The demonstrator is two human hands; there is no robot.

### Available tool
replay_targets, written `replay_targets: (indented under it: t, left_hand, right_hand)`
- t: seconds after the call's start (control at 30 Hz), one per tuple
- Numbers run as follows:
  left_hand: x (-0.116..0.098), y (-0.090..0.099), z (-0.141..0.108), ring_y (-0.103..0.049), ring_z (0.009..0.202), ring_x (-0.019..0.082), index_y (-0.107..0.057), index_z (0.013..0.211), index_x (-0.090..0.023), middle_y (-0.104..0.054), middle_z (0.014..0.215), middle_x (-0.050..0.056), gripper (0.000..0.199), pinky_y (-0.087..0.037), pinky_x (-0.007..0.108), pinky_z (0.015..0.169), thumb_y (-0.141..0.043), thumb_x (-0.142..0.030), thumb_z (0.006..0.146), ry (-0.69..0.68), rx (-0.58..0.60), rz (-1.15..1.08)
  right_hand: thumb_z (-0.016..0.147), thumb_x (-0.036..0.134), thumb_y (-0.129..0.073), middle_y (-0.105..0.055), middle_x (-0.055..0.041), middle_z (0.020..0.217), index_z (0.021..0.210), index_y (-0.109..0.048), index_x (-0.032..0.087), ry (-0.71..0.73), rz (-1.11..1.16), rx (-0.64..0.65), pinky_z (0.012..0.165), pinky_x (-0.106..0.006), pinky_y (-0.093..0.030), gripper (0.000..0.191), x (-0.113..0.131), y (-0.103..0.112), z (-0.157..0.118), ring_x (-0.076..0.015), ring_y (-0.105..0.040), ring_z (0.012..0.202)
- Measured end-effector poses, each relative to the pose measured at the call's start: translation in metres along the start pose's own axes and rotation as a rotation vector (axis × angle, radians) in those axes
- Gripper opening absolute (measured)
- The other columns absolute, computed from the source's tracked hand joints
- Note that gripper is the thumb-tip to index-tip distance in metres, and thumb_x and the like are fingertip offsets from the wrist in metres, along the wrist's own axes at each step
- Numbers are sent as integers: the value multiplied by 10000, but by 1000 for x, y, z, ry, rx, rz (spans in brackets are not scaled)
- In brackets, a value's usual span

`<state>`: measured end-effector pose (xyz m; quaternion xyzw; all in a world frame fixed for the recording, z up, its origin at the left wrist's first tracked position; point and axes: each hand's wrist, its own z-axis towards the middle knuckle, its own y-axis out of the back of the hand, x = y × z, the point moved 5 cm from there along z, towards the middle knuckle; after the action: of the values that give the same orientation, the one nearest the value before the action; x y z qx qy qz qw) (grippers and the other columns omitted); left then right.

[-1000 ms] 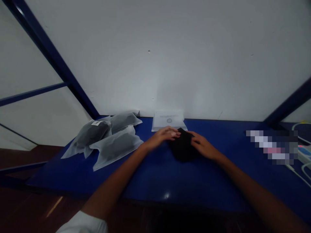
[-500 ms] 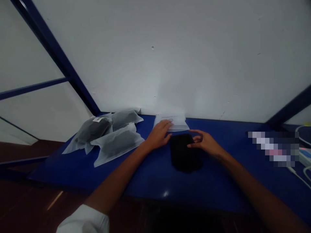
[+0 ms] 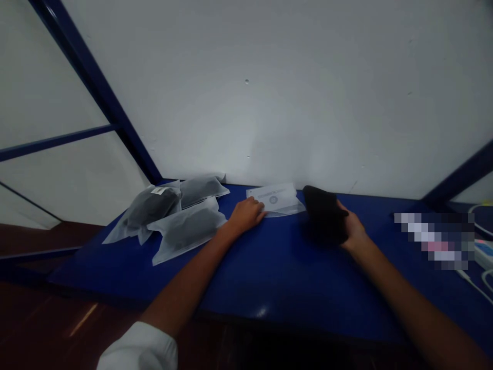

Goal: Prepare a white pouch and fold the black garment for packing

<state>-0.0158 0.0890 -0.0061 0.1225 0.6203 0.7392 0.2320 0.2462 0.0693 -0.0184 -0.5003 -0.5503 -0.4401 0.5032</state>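
My right hand (image 3: 355,227) grips a black, soft-looking folded cloth item (image 3: 325,213) by its right side. The item is tilted up above the table, and its details are lost in the dark. My left hand (image 3: 247,215) has its fingers curled at the left edge of a frosted plastic bag (image 3: 283,198) with a round printed mark. This bag lies flat near the back wall, its right corner beside the black item. Some of my left fingertips are hidden.
Several filled frosted bags (image 3: 188,226) with dark contents lie on the left of the blue table (image 3: 269,277). A white wall (image 3: 292,103) rises behind. At the right are a blurred-out object (image 3: 435,241) and a white cable (image 3: 477,288).
My right hand has taken hold of the black item, lifted it off the table and moved it right. My left hand has shifted to the flat bag's left edge, uncovering its print.
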Motion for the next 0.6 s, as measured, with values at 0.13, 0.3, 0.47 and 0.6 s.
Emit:
replay_targets:
  t: [0.13, 0.3, 0.47, 0.6]
  left_hand:
    - [2, -1, -2, -588, 856, 244, -570, 1060, -170, -602, 959, 118, 203, -458, 346, 762, -486, -242, 890, 16, 10, -57]
    - [-14, -2, -4, -570, 912, 254, -556, 1061, -176, -609, 972, 109, 320, -453, 327, 736, -472, -38, 785, -227, 39, -1]
    - [-24, -2, -5, -543, 1020, 253, -605, 925, -154, -643, 1016, 103, 286, -474, 340, 803, -458, -1, 734, -327, 32, 26]
    - [-22, 1, -4, -551, 1011, 254, -619, 980, -136, -655, 1025, 112, 288, -491, 373, 842, -441, -31, 779, -264, -79, -16]
  right_hand:
    - [810, 787, -141, -703, -164, 733, 988, -695, 119, 85, -111, 43, 799, -435, -551, 886, 15, -15, -11, -317, -682, 883]
    - [795, 776, -326, -728, -164, 844, 983, -683, 134, -66, 70, 50, 797, -447, -568, 759, 12, -29, -20, -327, -685, 921]
    - [751, 462, -660, -731, -152, 982, 1033, -653, 149, -145, 65, 88, 808, -434, -587, 421, 1, -32, -24, -318, -692, 936]
    - [712, 357, -703, -731, -172, 966, 962, -667, 130, -179, 71, 54, 792, -437, -598, 340, 0, -30, -23, -331, -695, 920]
